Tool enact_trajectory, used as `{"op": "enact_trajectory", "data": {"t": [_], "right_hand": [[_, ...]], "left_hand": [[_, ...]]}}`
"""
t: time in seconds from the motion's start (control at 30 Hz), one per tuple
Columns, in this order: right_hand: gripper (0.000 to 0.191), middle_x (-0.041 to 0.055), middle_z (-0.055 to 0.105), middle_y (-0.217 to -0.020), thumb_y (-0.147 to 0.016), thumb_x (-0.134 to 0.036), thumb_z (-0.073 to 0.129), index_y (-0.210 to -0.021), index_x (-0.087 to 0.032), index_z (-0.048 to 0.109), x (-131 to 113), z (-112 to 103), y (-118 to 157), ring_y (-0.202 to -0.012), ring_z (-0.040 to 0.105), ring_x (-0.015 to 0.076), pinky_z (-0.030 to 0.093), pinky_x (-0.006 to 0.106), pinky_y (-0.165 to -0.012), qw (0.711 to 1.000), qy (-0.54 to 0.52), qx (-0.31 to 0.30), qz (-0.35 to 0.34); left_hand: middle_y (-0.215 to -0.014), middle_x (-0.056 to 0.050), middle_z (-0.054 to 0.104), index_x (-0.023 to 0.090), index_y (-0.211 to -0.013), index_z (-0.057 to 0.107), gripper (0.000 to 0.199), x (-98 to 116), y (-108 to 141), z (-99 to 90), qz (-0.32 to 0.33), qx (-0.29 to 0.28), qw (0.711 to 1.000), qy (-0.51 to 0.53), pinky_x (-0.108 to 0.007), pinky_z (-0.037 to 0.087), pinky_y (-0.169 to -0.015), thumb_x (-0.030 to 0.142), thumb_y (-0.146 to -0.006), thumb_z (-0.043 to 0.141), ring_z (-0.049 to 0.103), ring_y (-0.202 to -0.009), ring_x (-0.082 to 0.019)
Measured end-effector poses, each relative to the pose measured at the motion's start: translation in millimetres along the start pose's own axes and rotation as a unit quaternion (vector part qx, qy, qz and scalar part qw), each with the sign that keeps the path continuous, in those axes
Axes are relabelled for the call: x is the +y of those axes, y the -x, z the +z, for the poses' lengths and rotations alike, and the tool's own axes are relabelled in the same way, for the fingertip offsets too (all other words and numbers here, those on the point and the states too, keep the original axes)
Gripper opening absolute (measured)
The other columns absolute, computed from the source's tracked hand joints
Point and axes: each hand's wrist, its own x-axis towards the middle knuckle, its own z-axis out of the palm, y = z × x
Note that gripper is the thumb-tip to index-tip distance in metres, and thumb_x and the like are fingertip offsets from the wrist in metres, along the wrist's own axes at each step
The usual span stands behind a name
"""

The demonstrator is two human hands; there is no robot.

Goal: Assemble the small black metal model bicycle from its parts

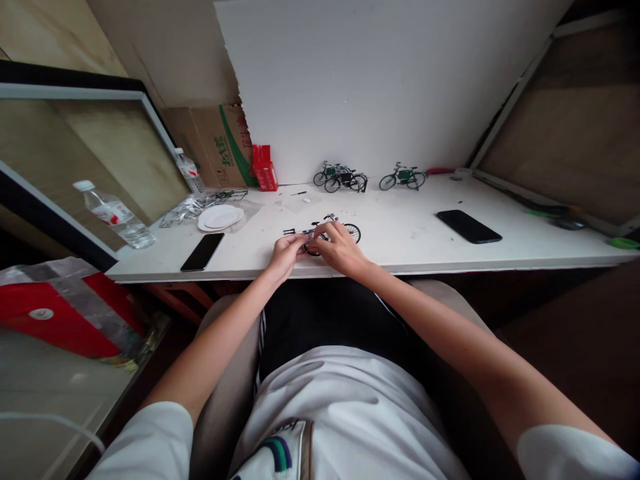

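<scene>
Bike point(353, 233) runs crosswise, left hand point(289, 255) to right hand point(341, 248) — I see both pinching it, right one over its middle.

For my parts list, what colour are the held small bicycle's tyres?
Black; the tyres show best in the head view.

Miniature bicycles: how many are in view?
4: front bicycle at left hand and right hand; black bicycle near white board; green bicycle partly behind it; separate green bicycle farther right.

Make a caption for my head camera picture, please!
Left hand and right hand at a model bicycle, three more bicycles standing behind.
</scene>
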Motion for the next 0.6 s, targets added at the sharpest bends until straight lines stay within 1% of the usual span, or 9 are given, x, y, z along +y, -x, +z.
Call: {"op": "enact_trajectory", "data": {"t": [0.07,0.17,0.27,0.33,0.43,0.5,0.6], "right_hand": [[0.017,0.0126,0.064,-0.121,-0.108,-0.029,0.056,-0.107,-0.025,0.073,-3,2,-1,-0.111,0.055,0.0290,0.049,0.048,-0.097,0.998,-0.048,0.031,0.040],[0.015,0.0109,0.063,-0.113,-0.105,-0.033,0.061,-0.106,-0.025,0.073,-8,4,-1,-0.110,0.058,0.0285,0.048,0.050,-0.101,0.985,-0.103,0.086,0.104],[0.014,0.0090,0.063,-0.106,-0.102,-0.034,0.065,-0.100,-0.025,0.076,-10,7,0,-0.109,0.059,0.0284,0.046,0.052,-0.105,0.971,-0.127,0.124,0.161],[0.014,0.0087,0.062,-0.104,-0.100,-0.036,0.068,-0.098,-0.026,0.078,-10,9,0,-0.109,0.059,0.0286,0.045,0.053,-0.105,0.962,-0.134,0.129,0.197],[0.014,0.0083,0.061,-0.102,-0.097,-0.037,0.071,-0.096,-0.026,0.079,-10,11,1,-0.107,0.058,0.0286,0.046,0.052,-0.104,0.953,-0.143,0.121,0.238],[0.015,0.0080,0.060,-0.099,-0.097,-0.038,0.071,-0.095,-0.025,0.079,-10,12,1,-0.105,0.058,0.0283,0.046,0.051,-0.103,0.950,-0.148,0.117,0.250],[0.016,0.0081,0.060,-0.099,-0.098,-0.037,0.070,-0.098,-0.024,0.080,-10,12,2,-0.104,0.057,0.0276,0.047,0.049,-0.102,0.949,-0.152,0.119,0.251]], "left_hand": [[-0.090,-0.008,0.079,0.013,-0.090,0.075,0.028,0,1,0.5,0.005,-0.003,1.000,-0.002,-0.031,0.060,-0.076,0.031,-0.075,0.089,0.073,-0.076,-0.017],[-0.093,-0.008,0.080,0.013,-0.092,0.076,0.030,-1,3,1.5,0.015,-0.012,1.000,-0.006,-0.033,0.062,-0.083,0.032,-0.076,0.091,0.075,-0.081,-0.017],[-0.100,-0.011,0.082,0.012,-0.101,0.077,0.035,-4,5,2.4,0.019,-0.009,1.000,-0.016,-0.035,0.063,-0.088,0.033,-0.077,0.091,0.077,-0.087,-0.019],[-0.108,-0.013,0.082,0.011,-0.112,0.077,0.043,-6,5,2.7,0.020,0.000,1.000,-0.023,-0.036,0.063,-0.089,0.033,-0.078,0.092,0.078,-0.092,-0.021],[-0.117,-0.016,0.082,0.011,-0.124,0.075,0.054,-9,6,3.1,0.025,0.004,0.999,-0.041,-0.037,0.063,-0.092,0.034,-0.078,0.091,0.078,-0.098,-0.023],[-0.117,-0.016,0.082,0.011,-0.128,0.075,0.058,-10,7,3.3,0.033,0.001,0.998,-0.056,-0.037,0.063,-0.092,0.037,-0.078,0.091,0.078,-0.099,-0.024],[-0.115,-0.016,0.082,0.012,-0.129,0.075,0.061,-11,8,3.6,0.043,-0.002,0.997,-0.068,-0.039,0.063,-0.091,0.040,-0.077,0.091,0.078,-0.098,-0.025]]}}
